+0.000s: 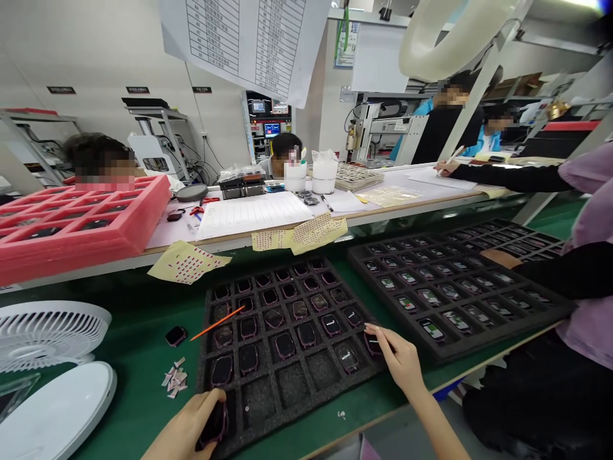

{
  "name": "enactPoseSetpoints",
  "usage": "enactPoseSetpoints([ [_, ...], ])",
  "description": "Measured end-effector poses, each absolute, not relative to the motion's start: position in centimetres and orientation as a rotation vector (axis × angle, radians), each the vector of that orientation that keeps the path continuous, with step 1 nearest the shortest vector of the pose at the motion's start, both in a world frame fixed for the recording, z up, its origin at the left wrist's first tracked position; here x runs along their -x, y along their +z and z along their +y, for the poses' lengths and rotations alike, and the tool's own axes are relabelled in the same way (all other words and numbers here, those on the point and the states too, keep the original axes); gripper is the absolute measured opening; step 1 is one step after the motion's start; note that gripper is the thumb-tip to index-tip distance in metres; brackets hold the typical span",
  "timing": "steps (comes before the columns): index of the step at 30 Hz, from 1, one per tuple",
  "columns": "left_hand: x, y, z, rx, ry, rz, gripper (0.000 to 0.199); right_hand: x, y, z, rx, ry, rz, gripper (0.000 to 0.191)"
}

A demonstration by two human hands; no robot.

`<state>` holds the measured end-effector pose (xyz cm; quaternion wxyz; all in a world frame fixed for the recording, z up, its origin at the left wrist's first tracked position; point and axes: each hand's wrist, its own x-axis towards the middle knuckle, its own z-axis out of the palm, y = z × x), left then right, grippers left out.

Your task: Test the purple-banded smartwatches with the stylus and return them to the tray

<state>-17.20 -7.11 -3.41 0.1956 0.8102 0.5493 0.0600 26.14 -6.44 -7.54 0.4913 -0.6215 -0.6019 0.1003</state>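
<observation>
A black foam tray [268, 418] with watch-like devices in its compartments lies on the green bench. At the tray's near left corner, my left hand [194, 421] is closed around a dark watch [214, 421] with a purplish frame. My right hand [395, 354] is at the tray's right edge, its fingertips on another watch [372, 343] in the end compartment. Several front-row compartments between the hands hold no watch. An orange stick [218, 322] lies slanted across the tray's left edge.
Left of the tray are a loose watch [175, 335], paper scraps [175, 378] and a white fan [57, 409]. A second filled foam tray [447, 350] sits at right, beside a person in a purple top [591, 255]. A shelf [230, 241] with a pink foam tray [138, 230] runs behind.
</observation>
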Motion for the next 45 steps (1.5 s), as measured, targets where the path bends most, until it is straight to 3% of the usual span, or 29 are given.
enactPoseSetpoints([
  [5, 16.1, -3.6, -6.7, -2.269, -0.066, 1.619, 0.068, -25.7, -7.9, -6.1, 1.645, 0.010, -1.474, 0.038],
  [11, 14.0, -1.0, -6.9, -2.181, -0.223, 1.753, 0.056, -23.1, -7.9, -7.3, 1.565, 0.063, -1.460, 0.036],
  [16, 14.5, 1.9, -7.3, -2.027, 0.259, 1.712, 0.037, -16.8, -6.4, -8.4, 1.384, 0.661, -1.482, 0.033],
  [21, 12.0, 2.6, -8.5, -1.970, 0.679, 1.644, 0.037, -8.9, -4.0, -8.1, 1.086, 1.383, -1.415, 0.052],
  [25, 10.0, 1.6, -9.0, -1.839, 0.887, 1.510, 0.036, -5.5, -3.3, -7.8, 1.023, 1.577, -1.382, 0.057],
  [30, 10.7, -0.1, -8.7, -1.256, 1.168, 1.257, 0.051, -5.4, -3.8, -7.7, 0.967, 1.511, -1.372, 0.044],
  [35, 10.6, -1.9, -8.2, -0.663, 1.280, 0.860, 0.060, -5.9, -3.4, -7.3, 0.867, 0.818, -1.690, 0.030],
  [38, 9.7, -2.8, -8.3, -0.482, 1.249, 0.702, 0.053, -6.0, -2.7, -6.4, 0.649, 0.542, -1.837, 0.036],
  [45, 8.5, -3.4, -8.1, -0.344, 1.216, 0.544, 0.042, -6.6, -2.4, -5.1, 0.429, 0.287, -1.974, 0.051],
])
